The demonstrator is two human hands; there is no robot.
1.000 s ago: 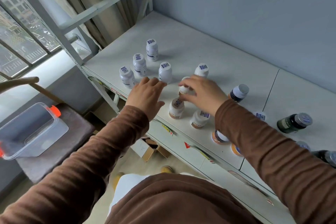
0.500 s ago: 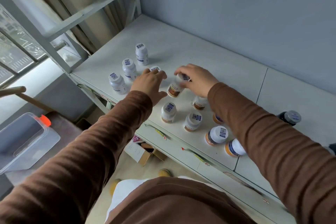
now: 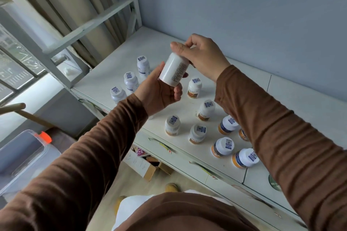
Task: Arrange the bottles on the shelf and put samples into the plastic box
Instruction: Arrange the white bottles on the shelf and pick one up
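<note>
A white bottle (image 3: 174, 70) is held tilted above the white shelf (image 3: 116, 73). My left hand (image 3: 159, 92) grips its base from below. My right hand (image 3: 202, 56) holds its cap end, which the fingers hide. Several white-capped bottles stand on the shelf: three plain white ones (image 3: 131, 80) at the left, orange-labelled ones (image 3: 195, 88) in the middle, and orange-and-blue ones (image 3: 223, 146) near the front edge at the right. A clear plastic box (image 3: 24, 157) with an orange latch sits low at the left, away from both hands.
A white metal frame post (image 3: 135, 5) rises at the shelf's back left corner, with a diagonal brace (image 3: 88, 26). The grey wall (image 3: 244, 15) runs behind the shelf. An open cardboard box (image 3: 148, 165) lies on the floor under the shelf. A wooden chair back (image 3: 22, 112) stands at the left.
My right hand lifted one bottle off the shelf and raised it. My left hand came up and took hold of its base. The view tilted upward.
</note>
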